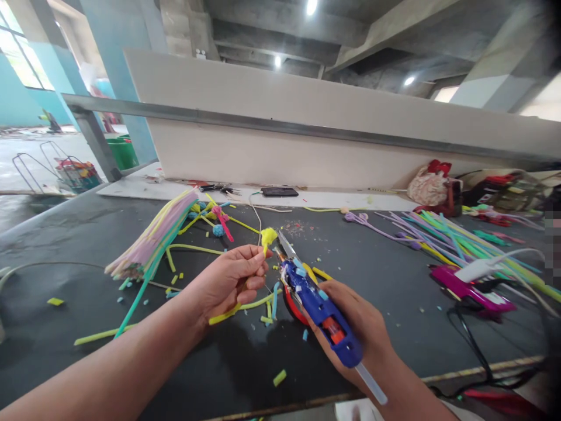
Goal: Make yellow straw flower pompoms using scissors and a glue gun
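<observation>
Glue gun nozzle beside pinched yellow tuft

The left hand [239,273] has its thumb and fingers clamped together on the stem of 1 yellow fuzzy tuft [269,235], held above the dark table [210,374]. The right hand [357,318] is wrapped around 1 blue glue gun [324,310]; where its fingertips end is hidden. The nozzle points at the left fingertips, so a small slip could burn them if it is hot. Scissors [287,245] with open-looking blades sit just beside, and could nick a finger or snag the tuft; whether they lie on the table or are gripped too, I cannot tell. Blue scraps stuck to the gun might drop into wet glue.

Counted: 1 clear glue stick [371,384] out of the gun's back, 1 pair of scissors, 1 phone [279,192], 1 blue ball [218,230], 1 large stem bundle [160,234] at left. Offcuts [279,378] are too many and small to count surely.
</observation>
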Motion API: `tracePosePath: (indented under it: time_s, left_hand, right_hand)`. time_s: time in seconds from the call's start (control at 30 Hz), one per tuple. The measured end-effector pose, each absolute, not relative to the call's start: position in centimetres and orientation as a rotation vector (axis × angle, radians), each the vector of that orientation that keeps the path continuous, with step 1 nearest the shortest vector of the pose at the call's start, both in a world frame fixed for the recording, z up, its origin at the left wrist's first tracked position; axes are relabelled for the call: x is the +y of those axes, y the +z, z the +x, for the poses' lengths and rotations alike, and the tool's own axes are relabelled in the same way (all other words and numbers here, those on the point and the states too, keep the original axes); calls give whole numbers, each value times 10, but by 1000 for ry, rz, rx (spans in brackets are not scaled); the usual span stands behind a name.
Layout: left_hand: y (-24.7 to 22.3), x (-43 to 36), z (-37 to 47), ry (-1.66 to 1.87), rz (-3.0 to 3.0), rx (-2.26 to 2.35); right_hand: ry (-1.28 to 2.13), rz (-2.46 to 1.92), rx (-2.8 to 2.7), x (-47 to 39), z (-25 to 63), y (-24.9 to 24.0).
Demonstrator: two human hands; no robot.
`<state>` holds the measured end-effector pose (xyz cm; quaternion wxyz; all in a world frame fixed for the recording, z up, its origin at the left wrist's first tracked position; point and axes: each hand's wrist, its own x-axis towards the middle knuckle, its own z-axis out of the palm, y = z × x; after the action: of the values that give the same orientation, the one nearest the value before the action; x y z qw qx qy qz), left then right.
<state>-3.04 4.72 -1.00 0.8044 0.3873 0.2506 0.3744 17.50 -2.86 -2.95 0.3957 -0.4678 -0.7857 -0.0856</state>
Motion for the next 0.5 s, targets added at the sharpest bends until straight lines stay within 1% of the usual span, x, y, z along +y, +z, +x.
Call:
tracePosePath:
  time_s: [0.23, 0.37, 0.5]
  left_hand:
    - [-11, 43, -26, 840, 958, 614]
    - [-8, 40, -24, 813, 962, 637]
    - [-8, 39, -23, 806, 992, 632]
  right_hand:
    - [-183, -1225, -2021, -28, 177, -32]
    - [-212, -1181, -2040, -26, 176, -32]
    - [-202, -1232, -2026, -26, 173, -30]
